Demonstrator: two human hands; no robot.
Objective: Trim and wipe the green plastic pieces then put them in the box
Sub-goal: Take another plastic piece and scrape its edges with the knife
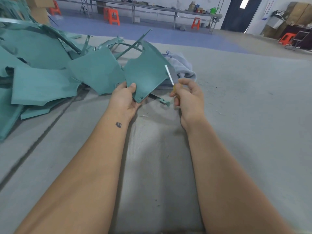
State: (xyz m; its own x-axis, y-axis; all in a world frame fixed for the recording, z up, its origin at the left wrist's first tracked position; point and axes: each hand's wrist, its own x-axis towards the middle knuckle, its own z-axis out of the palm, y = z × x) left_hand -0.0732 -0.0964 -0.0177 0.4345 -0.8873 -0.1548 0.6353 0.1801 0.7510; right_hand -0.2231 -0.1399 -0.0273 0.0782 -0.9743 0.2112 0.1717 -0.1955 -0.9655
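My left hand (125, 98) grips the lower corner of a flat green plastic piece (146, 73), holding it upright above the grey table (244, 115). My right hand (189, 98) is closed around a small knife with a yellow handle; its blade (169, 75) rests against the piece's right edge. A pile of more green plastic pieces (42, 70) lies to the left. A grey cloth (182, 66) sits behind the held piece. No box shows clearly in view.
Green trimmed strips (128, 48) lie behind the pile, and a small offcut (164, 101) rests under my hands. Thin shavings dot the table. Across the blue floor stand orange stools (113, 16), long benches and stacked cardboard (298, 12).
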